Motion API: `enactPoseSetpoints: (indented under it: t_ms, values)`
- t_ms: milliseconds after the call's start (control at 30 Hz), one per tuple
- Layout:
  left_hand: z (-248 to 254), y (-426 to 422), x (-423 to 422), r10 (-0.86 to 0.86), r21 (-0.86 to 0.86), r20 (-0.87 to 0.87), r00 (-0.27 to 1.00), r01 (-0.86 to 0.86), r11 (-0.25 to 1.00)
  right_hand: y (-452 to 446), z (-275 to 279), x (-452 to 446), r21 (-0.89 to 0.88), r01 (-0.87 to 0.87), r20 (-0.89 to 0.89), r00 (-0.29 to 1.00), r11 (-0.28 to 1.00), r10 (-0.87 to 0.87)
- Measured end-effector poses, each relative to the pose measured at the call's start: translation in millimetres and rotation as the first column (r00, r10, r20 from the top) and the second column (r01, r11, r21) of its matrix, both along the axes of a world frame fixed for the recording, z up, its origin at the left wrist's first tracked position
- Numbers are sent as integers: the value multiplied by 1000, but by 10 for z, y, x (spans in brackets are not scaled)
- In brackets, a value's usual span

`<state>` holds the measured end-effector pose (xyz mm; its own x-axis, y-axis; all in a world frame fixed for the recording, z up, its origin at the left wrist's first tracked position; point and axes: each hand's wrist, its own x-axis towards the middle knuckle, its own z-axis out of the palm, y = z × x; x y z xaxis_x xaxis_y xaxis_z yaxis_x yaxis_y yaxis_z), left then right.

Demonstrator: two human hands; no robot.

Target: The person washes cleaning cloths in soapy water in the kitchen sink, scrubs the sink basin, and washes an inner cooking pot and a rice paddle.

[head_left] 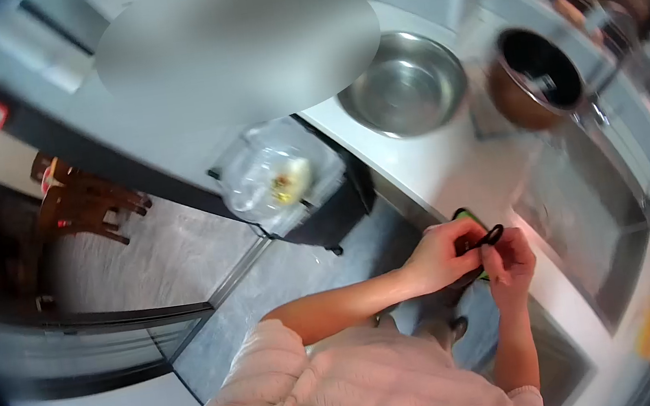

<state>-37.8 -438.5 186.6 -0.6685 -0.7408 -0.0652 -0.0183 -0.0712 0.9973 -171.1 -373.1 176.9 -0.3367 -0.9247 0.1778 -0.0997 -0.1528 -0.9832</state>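
Between my two hands, over the front edge of the white counter, is a green-and-black thing with dark loops (495, 235). Its kind is unclear, as fingers cover much of it. My left hand (443, 257) is closed on it, with black and green parts showing around the fingers. Close against it on the right, my right hand (512, 264) has its fingers bent in a pinch at the black loop. What exactly the right fingertips grip is partly hidden.
A steel basin (406, 85) stands on the white counter (451, 166), near a brown pot (535, 81) with a dark inside. The sink (580, 210) lies right of my hands. A plastic-lined bin (281, 180) with scraps stands on the floor. Wooden stools (83, 206) are farther left.
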Motion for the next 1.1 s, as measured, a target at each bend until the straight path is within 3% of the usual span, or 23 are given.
enactPoseSetpoints:
  t_ms: [33, 100, 167, 200, 233, 267, 300, 367, 400, 467, 633, 667, 700, 733, 833, 1100]
  values:
    - [32, -198, 280, 71, -22, 0, 997, -71, 997, -307, 61, 238, -7, -54, 16, 998, 999, 54]
    - [110, -388, 731, 204, 41, -206, 957, -200, 979, -683, 202, 622, -15, -173, 48, 984, 985, 174]
    - [275, -462, 1090, 286, 73, -281, 916, -276, 958, -912, 305, 940, 31, -314, 309, 906, 949, 290]
    - [281, -511, 1228, 337, 127, -403, 851, -313, 941, -1012, 342, 1121, 20, -397, 457, 820, 918, 345]
    - [397, -523, 1410, 367, 110, -413, 834, -355, 928, -1074, 360, 1292, -7, -475, 595, 705, 880, 386]
    - [494, -561, 1586, 451, 12, -340, 825, -476, 880, -1126, 380, 1406, -10, -511, 606, 681, 860, 411]
    - [622, -609, 1785, 536, -92, -275, 798, -577, 812, -1149, 480, 1482, -10, -536, 551, 701, 844, 452]
    - [1101, -685, 2234, 697, -115, -358, 621, -771, 627, -1145, 613, 1590, -3, -579, 432, 734, 815, 523]
    - [1365, -723, 2517, 782, -211, -299, 546, -838, 504, -1162, 498, 1566, 11, -606, 419, 725, 796, 546]
    - [1887, -724, 3021, 828, -427, -385, 408, -874, 231, -1101, 274, 1427, 125, -603, 360, 767, 788, 531]
    - [2948, -961, 4086, 774, -440, -617, 140, -878, -192, -836, -196, 860, 415, -467, 363, 872, 781, 329]
    - [3106, -1052, 4275, 762, -431, -631, 146, -883, -188, -777, -310, 737, 418, -444, 362, 882, 793, 303]
    - [3268, -1071, 4383, 840, -471, -531, 114, -864, -180, -722, -448, 612, 421, -419, 361, 891, 804, 275]
    - [3376, -1375, 4866, 801, -472, -582, 138, -860, -194, -664, -561, 514, 426, -392, 361, 900, 815, 244]
    - [3668, -1448, 4732, 749, -362, -659, 73, -904, -230, -515, -761, 325, 423, -372, 377, 901, 826, 212]
    - [3669, -1697, 4963, 777, -303, -623, -85, -890, -341, -336, -842, 379, 501, -326, 452, 889, 802, 79]
